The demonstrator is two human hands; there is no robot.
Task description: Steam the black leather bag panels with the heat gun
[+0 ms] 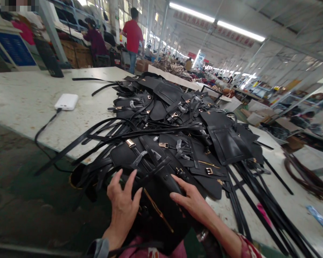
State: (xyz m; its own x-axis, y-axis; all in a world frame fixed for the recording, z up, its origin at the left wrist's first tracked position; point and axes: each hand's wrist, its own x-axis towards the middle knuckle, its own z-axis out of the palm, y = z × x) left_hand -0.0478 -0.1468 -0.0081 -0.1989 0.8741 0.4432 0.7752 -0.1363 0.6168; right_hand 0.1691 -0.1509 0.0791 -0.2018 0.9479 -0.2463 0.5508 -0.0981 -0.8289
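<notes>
A black leather bag (161, 209) with a gold zipper lies tilted at the table's near edge, over my lap. My left hand (123, 202) is at its left edge, fingers bent and spaced around the black leather, the thumb on the near side. From the right, my right hand (191, 199) grips the bag, thumb and forefinger on its upper face; the other fingers are mostly hidden. Right beyond my hands, a heap of black bag pieces (156, 104) covers the table, with straps, gold buckles (209, 171) and bits of clear plastic wrap (179, 144).
A white box-shaped device (66, 102) with a black cable sits on the pale table (21, 95) at left. Long black straps (269, 200) trail over the right side, near a brown coiled strap (307, 175). A person in a red shirt (133, 36) stands beyond the table.
</notes>
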